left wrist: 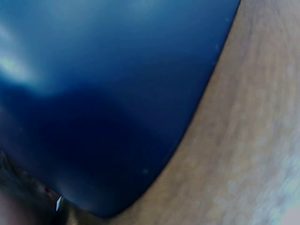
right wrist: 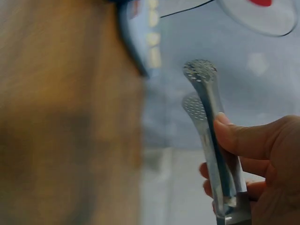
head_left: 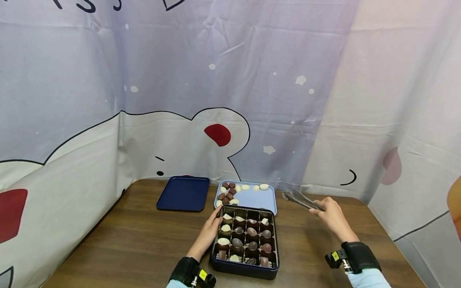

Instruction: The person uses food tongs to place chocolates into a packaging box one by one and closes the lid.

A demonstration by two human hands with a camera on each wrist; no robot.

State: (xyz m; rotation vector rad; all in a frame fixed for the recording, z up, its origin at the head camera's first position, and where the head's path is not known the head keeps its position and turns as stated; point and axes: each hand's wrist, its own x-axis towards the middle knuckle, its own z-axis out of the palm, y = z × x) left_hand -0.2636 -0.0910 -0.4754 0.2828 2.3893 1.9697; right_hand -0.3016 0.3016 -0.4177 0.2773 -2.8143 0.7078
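Observation:
A dark blue tin box [head_left: 248, 271] stands near the table's front, its divided insert filled with white, brown and pinkish chocolates [head_left: 252, 232]. My left hand [head_left: 207, 234] holds the box by its left side; the left wrist view shows the dark blue wall [left wrist: 117, 103] close up. In my right hand [head_left: 333, 218] are metal tongs [head_left: 300, 200], gripped between thumb and fingers above the table, right of the box. Their perforated tips [right wrist: 200, 70] stand slightly apart with nothing between them in the right wrist view.
Behind the box lies a light blue tray [head_left: 252, 199] bearing several white and brown chocolates, mostly at its left; the box hides part of its front. A dark blue lid-like tray [head_left: 184, 194] lies at the back left. A printed curtain [head_left: 270, 100] hangs behind the wooden table [head_left: 137, 240].

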